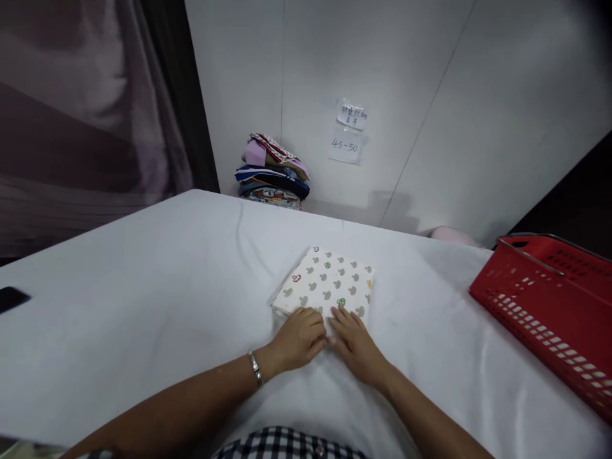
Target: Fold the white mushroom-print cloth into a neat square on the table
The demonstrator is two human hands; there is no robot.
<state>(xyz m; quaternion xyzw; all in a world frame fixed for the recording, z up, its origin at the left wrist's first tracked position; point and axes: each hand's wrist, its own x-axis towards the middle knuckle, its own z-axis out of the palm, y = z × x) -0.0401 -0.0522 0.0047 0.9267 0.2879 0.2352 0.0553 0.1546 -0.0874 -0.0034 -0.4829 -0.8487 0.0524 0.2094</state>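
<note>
A folded cream cloth point(327, 280) printed with small grey, red and green shapes lies on the white-covered table point(143, 299). Both hands rest at its near edge, side by side. My left hand point(299, 338), with a silver bracelet on the wrist, has its fingers curled down onto the cloth's near-left edge. My right hand point(354, 341) lies flatter, fingers stretched onto the near edge next to the left hand. Whether either hand pinches the fabric or only presses on it does not show.
A red plastic basket point(549, 306) stands at the right side of the table. A stack of folded colourful clothes point(272, 175) sits at the far edge against the white wall, under two paper notes point(349, 131). A dark phone point(12, 298) lies at the left edge.
</note>
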